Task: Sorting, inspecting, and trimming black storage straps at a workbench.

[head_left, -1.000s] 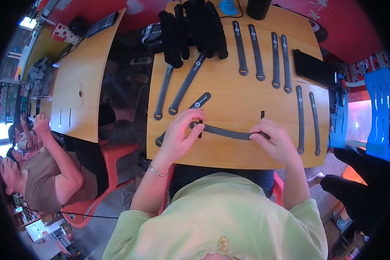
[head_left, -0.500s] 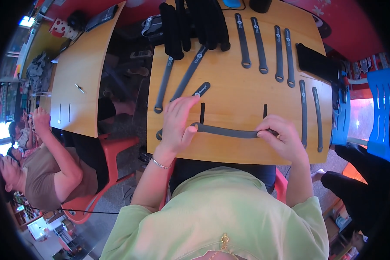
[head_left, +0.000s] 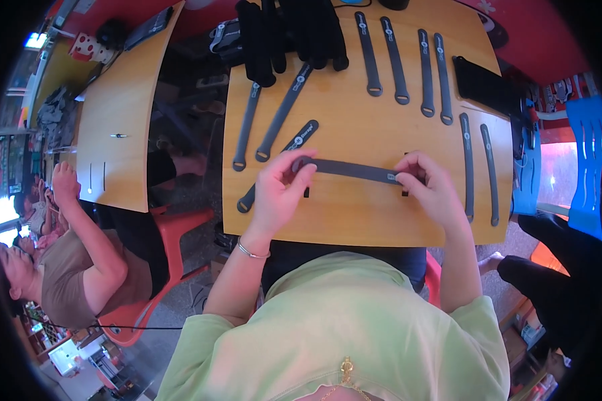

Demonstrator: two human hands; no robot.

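A dark grey strap (head_left: pixel 354 169) is stretched sideways between my two hands above the wooden table. My left hand (head_left: pixel 277 195) pinches its left end between thumb and fingers, and my right hand (head_left: pixel 430 185) pinches the right end, where a small pale mark shows. Below the strap, two short black strips (head_left: pixel 306 192) on the table are mostly covered by it and my hands. Another grey strap (head_left: pixel 302 136) lies slantwise, partly hidden behind my left hand. Two more slotted straps, one of them upright (head_left: pixel 247 130), lie farther left.
Several matching straps (head_left: pixel 394 60) lie at the far right, and two more (head_left: pixel 468 167) along the right side. Black bundled straps (head_left: pixel 318 33) are heaped at the far left beside a black pouch (head_left: pixel 483 87) farther right. A person (head_left: pixel 80 274) sits at another table (head_left: pixel 117 160).
Both hands have moved away from me, bringing the strap farther from the table's near edge. My left fingers have closed more around its end.
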